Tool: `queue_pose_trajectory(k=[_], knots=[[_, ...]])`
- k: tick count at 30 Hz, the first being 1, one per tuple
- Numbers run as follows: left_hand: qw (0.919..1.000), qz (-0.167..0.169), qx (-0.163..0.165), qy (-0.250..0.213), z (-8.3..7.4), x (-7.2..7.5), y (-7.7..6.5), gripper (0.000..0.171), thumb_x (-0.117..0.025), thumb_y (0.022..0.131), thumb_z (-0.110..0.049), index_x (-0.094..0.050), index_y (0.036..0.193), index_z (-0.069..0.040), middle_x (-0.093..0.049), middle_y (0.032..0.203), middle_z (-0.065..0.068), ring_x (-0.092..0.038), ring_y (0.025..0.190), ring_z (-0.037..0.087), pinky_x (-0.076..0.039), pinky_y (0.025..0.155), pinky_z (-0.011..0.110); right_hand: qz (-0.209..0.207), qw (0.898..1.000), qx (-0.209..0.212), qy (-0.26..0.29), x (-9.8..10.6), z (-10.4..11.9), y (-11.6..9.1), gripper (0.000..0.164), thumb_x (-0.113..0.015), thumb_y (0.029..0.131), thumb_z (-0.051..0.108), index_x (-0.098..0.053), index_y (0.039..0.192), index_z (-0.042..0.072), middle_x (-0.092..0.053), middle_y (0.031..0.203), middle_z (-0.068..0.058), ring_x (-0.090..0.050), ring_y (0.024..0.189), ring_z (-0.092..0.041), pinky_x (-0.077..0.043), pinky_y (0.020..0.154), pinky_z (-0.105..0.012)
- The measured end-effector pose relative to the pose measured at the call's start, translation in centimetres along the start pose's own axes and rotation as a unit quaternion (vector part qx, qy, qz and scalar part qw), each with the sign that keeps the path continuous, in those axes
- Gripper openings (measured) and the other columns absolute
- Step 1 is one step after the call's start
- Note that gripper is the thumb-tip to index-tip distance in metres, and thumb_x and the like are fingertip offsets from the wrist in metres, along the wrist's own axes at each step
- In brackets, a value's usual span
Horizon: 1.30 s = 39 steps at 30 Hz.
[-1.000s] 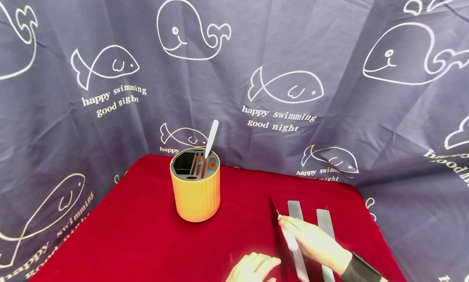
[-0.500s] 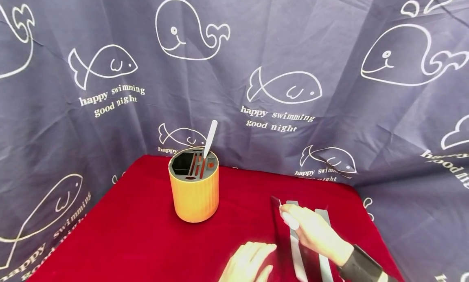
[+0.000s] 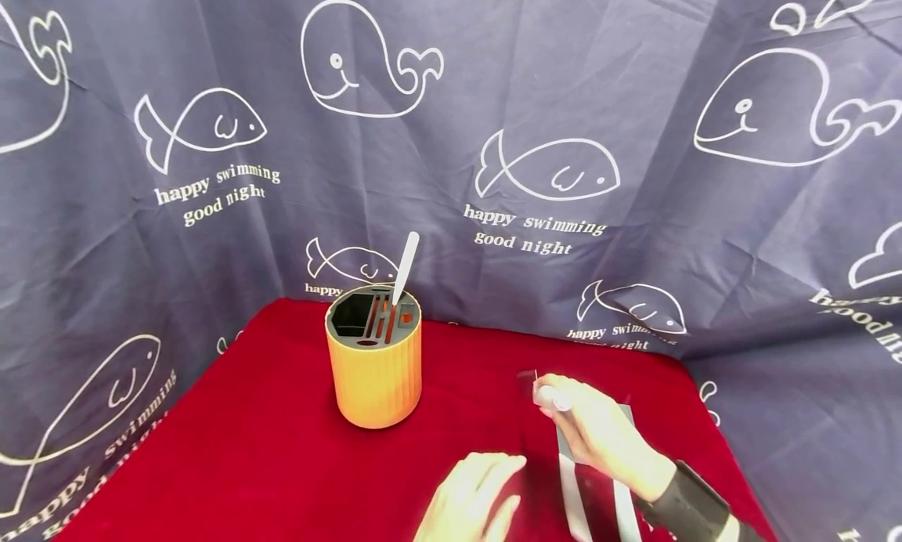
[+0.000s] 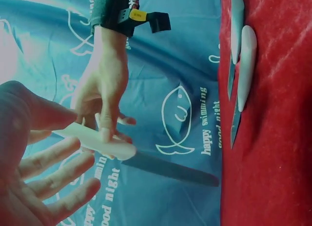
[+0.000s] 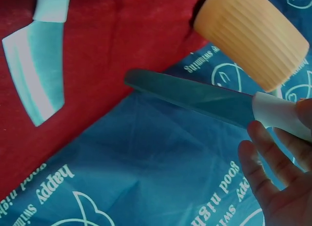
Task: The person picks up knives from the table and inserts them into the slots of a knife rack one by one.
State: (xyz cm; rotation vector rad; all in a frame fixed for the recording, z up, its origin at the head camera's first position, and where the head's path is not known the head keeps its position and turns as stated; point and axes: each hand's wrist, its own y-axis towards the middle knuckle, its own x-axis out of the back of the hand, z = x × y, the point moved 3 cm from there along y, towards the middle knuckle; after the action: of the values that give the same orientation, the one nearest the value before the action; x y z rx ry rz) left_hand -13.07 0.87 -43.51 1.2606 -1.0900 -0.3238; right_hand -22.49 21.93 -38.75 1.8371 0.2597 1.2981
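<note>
My right hand (image 3: 599, 428) grips the white handle of a knife (image 5: 195, 96), raised off the table. Its long dark blade points down toward the cloth in the left wrist view. My left hand (image 3: 465, 499) is at the bottom of the head view, fingers apart and holding nothing; there it is separate from the knife. In the left wrist view its fingers overlap the handle's end. Two more white-handled knives, a nearer knife (image 4: 247, 67) and a farther knife (image 4: 237, 26), lie on the red cloth. A broad-bladed knife (image 5: 46, 65) shows in the right wrist view.
A yellow ribbed knife block (image 3: 376, 385) stands left of centre on the red cloth (image 3: 282, 448). One white handle (image 3: 405, 268) sticks up from its slotted black top. Blue-grey curtains (image 3: 437, 182) with whale and fish prints hang behind and at both sides.
My right hand has lifted the knife and tilted it, so the handle's end now faces up toward the head camera. My left hand has shifted slightly left.
</note>
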Motion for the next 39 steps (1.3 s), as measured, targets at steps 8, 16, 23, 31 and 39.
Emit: queue_pose_trajectory(k=[8,16,23,31,39], knots=[[0.9991,0.0,0.036,-0.022,0.5,0.9,1.0,0.04,-0.063,0.099,-0.022,-0.06,0.138,-0.017,-0.064,0.125,-0.002,-0.062,0.112,0.01,-0.052,0.099,0.022,-0.029,0.999,-0.019,-0.016,1.1,0.6,1.4,0.048,-0.044,0.107,0.038,-0.062,0.121,-0.005,-0.071,0.111,-0.009,-0.072,0.098,-0.022,-0.029,0.117,-0.008],[0.9986,-0.04,0.029,-0.017,1.1,1.9,2.7,0.039,-0.056,0.101,-0.02,-0.059,0.138,-0.009,-0.065,0.124,0.004,-0.063,0.111,0.016,-0.054,0.098,0.026,-0.014,0.998,-0.061,-0.001,2.0,1.2,2.6,0.055,-0.047,0.105,0.043,-0.058,0.134,-0.003,-0.067,0.093,0.005,-0.053,0.07,-0.006,-0.048,0.078,-0.015],[0.9979,-0.06,0.018,-0.015,1.1,2.5,4.2,0.04,-0.054,0.101,-0.021,-0.059,0.138,-0.006,-0.064,0.128,0.007,-0.062,0.114,0.018,-0.055,0.098,0.028,-0.063,0.997,-0.033,0.018,2.9,2.6,4.4,0.052,-0.052,0.104,0.034,-0.055,0.136,-0.007,-0.066,0.09,0.007,-0.052,0.064,-0.004,-0.049,0.07,-0.02],[0.998,-0.062,0.003,-0.017,0.6,3.3,5.8,0.042,-0.056,0.1,-0.02,-0.057,0.138,-0.003,-0.063,0.13,0.01,-0.061,0.116,0.02,-0.056,0.098,0.029,-0.092,0.994,0.013,0.055,3.9,4.2,6.7,0.049,-0.055,0.104,0.027,-0.055,0.132,-0.013,-0.065,0.091,0.003,-0.063,0.08,-0.009,-0.052,0.085,-0.02],[0.9958,-0.085,-0.025,-0.021,0.0,3.9,6.8,0.042,-0.054,0.101,-0.019,-0.057,0.136,0.004,-0.062,0.125,0.015,-0.061,0.114,0.024,-0.057,0.097,0.029,-0.113,0.988,0.052,0.089,4.1,5.8,8.1,0.041,-0.056,0.102,0.019,-0.056,0.123,-0.017,-0.065,0.094,-0.005,-0.064,0.085,-0.016,-0.054,0.091,-0.024]])
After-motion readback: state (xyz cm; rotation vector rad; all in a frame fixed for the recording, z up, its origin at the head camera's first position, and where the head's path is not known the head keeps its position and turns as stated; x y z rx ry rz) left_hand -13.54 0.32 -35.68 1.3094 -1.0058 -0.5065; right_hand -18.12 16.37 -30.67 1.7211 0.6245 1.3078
